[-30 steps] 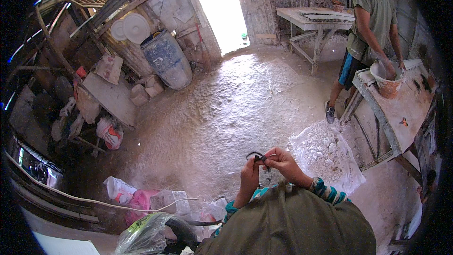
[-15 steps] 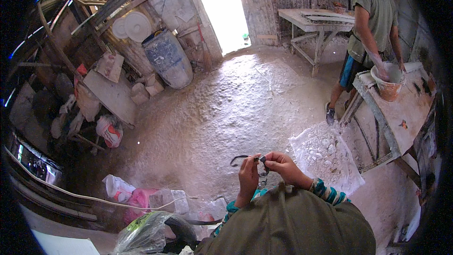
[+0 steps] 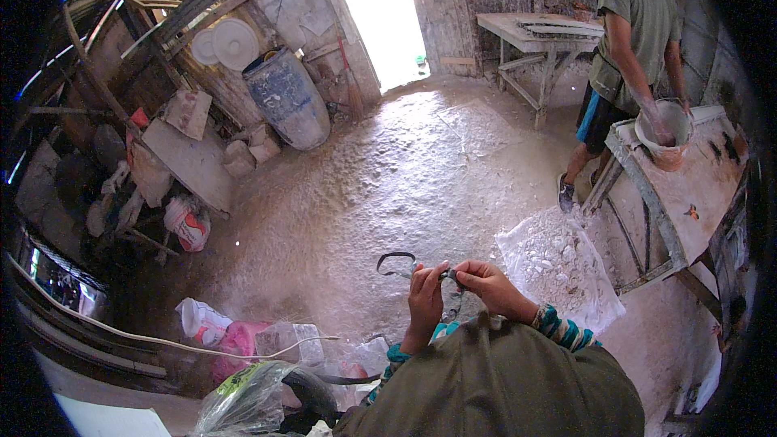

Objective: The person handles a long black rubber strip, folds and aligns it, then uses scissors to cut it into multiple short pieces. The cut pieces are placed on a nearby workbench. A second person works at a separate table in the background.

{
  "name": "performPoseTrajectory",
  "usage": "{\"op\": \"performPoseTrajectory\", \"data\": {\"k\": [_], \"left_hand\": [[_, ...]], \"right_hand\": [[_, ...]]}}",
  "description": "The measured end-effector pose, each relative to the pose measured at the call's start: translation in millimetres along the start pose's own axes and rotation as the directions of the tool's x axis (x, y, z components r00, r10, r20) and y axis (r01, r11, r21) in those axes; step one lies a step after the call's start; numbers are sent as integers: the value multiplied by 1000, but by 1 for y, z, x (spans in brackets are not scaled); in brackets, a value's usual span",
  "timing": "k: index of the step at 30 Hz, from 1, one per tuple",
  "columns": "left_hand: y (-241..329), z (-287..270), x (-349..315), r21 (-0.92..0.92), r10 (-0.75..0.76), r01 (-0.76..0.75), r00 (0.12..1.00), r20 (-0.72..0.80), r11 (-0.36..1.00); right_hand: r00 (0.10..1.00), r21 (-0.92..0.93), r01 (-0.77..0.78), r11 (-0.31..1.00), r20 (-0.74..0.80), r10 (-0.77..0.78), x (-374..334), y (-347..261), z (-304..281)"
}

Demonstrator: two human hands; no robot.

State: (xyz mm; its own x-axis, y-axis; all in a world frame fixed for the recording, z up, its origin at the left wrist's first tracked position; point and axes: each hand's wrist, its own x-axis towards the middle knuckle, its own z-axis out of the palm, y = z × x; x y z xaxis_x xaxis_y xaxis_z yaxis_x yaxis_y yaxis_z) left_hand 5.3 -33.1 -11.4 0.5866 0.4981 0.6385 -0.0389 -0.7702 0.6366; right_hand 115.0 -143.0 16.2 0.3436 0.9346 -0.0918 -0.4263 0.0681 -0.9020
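My left hand (image 3: pixel 426 301) and my right hand (image 3: pixel 490 288) meet in front of my body, fingers bent and pinching. Between them they hold a thin black strap (image 3: pixel 395 254). One end sticks out past my left fingertips as a loop, up and to the left. My right fingers close on a small dark piece (image 3: pixel 448 274) of it. Below the fingers another part dangles, too small to make out. Patterned teal sleeves cover both wrists, and dark olive cloth (image 3: pixel 502 380) lies over my front.
At the right, a person's hand is inside a white bucket (image 3: pixel 668 154) on a worktable (image 3: pixel 688 210). White chunks lie on a sheet (image 3: pixel 554 263) on the floor. A blue drum (image 3: pixel 285 101) leans by the wall. Clear plastic (image 3: pixel 243 405) and a pale cable (image 3: pixel 162 338) are at lower left.
The strap's loop has risen and now stands wider beyond my left fingers. My hands have barely moved. The person at the bucket has shifted slightly.
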Motion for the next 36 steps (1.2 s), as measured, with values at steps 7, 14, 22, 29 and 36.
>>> {"op": "performPoseTrajectory", "data": {"k": [7,14,22,29,36], "left_hand": [[6,3,0,-70,-46,46,999,7,997],[12,13,-4,-208,-113,115,993,19,971],[14,17,-9,-405,-226,254,967,117,878],[11,17,-12,-496,-302,369,929,212,786],[8,21,-14,-497,-256,300,954,158,814]], "right_hand": [[999,-8,54,999,5,-54,-1,1,1],[991,37,116,993,-77,-113,0,5,2],[969,-89,176,980,-162,-188,2,12,0],[926,-225,265,938,-210,-312,5,18,-2],[904,-466,250,849,-202,-377,1,6,4]]}}
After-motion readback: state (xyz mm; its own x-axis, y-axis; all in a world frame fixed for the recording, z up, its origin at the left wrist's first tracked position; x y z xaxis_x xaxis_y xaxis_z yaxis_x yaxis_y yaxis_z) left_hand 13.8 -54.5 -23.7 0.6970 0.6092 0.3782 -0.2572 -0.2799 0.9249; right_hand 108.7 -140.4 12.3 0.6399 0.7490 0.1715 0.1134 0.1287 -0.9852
